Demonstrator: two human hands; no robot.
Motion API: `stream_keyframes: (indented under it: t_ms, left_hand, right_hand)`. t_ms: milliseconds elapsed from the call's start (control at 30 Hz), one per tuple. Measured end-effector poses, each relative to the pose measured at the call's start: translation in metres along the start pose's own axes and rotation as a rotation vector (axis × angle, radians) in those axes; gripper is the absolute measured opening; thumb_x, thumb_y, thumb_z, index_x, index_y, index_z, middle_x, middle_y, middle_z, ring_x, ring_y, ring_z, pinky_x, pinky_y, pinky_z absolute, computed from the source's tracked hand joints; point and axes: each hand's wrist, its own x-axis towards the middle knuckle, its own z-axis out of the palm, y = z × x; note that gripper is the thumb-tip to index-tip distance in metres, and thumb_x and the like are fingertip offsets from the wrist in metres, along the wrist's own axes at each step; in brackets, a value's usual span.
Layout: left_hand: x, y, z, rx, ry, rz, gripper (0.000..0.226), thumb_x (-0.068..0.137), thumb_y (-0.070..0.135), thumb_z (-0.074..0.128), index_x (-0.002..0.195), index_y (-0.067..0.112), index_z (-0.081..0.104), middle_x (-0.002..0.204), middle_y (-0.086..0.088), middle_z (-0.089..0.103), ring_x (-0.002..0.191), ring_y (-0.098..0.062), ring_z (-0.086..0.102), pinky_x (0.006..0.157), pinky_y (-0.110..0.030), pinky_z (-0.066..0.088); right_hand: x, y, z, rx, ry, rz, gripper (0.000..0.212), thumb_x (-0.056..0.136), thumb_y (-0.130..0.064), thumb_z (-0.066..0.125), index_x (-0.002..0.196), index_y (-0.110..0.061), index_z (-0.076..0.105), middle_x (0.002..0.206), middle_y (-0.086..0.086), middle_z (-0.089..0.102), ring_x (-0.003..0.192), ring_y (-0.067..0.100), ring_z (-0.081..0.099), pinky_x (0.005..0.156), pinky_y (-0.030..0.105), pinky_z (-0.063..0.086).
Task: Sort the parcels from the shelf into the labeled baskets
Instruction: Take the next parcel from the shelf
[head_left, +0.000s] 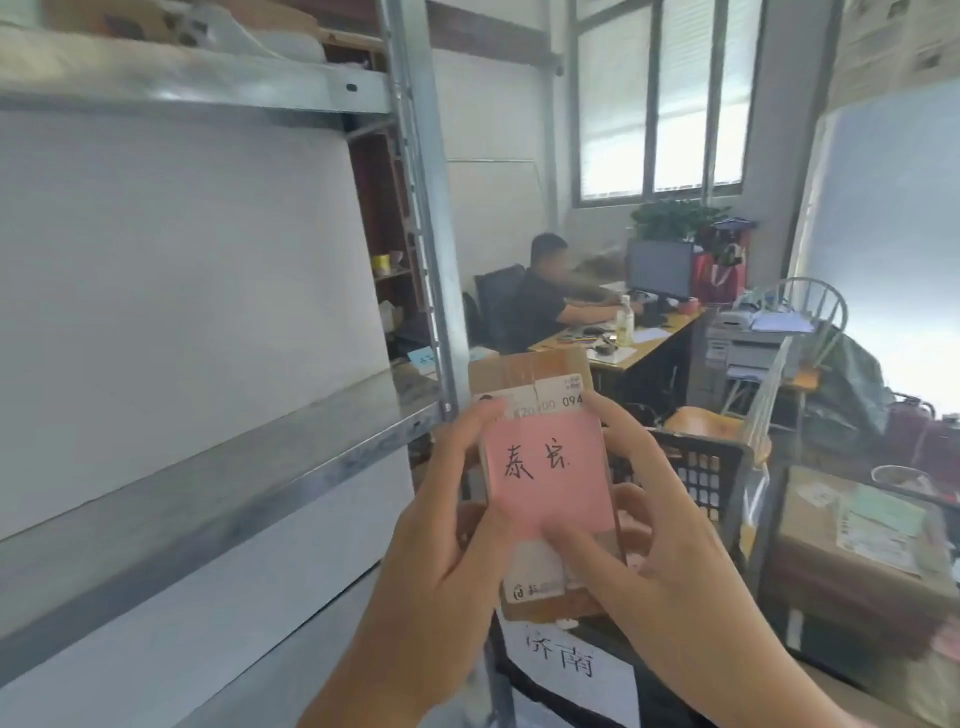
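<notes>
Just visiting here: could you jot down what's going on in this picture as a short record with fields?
held: parcel, a small cardboard box
label: pink note handwritten 泰安
left hand: grips the parcel's left edge
right hand: grips the right edge, thumb on the note
below: black basket with a sign reading 济南
left side: metal shelf
background: a person at a desk with a monitor

This is a small parcel depot with an office corner. Left of my fingers stands a metal storage shelf (218, 431); below them a black basket (701, 467) with a paper label (571, 670). Beyond them a person (545, 301) sits at a desk (644, 343) with a monitor (658, 267) and printer (748, 343).
</notes>
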Motion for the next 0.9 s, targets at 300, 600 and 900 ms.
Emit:
stream_keyframes:
  t_ms: [300,600,900]
  left_hand:
    - [0.065,-0.029,0.132,-0.052,-0.201,-0.036,0.055,0.105,0.011,0.054,0.14,0.054,0.047,0.121,0.023,0.07,0.098,-0.003,0.073,0.075,-0.03,0.064]
    - [0.113,-0.056,0.266,-0.114,-0.388,-0.212,0.06,0.104,0.014,0.057,0.134,0.065,0.049,0.12,0.012,0.072,0.097,-0.027,0.075,0.085,-0.057,0.061]
    - [0.116,-0.077,0.375,-0.148,-0.648,-0.316,0.067,0.103,0.003,0.058,0.135,0.061,0.051,0.117,0.008,0.073,0.098,-0.049,0.067,0.089,-0.07,0.053]
  right_hand:
    - [-0.01,0.051,-0.124,-0.209,0.187,0.06,0.068,0.087,-0.043,0.074,0.142,-0.067,0.042,0.138,-0.027,0.054,0.117,0.01,0.066,0.081,0.031,0.064]
    - [-0.021,0.099,-0.23,-0.578,0.255,0.281,0.09,0.078,-0.075,0.064,0.148,-0.068,0.008,0.145,-0.042,0.026,0.109,-0.009,0.057,0.072,0.021,0.059]
    - [-0.051,0.141,-0.279,-0.783,0.544,0.526,0.086,0.07,-0.075,0.037,0.148,-0.053,0.008,0.147,-0.027,0.02,0.122,0.006,0.046,0.078,0.024,0.048]
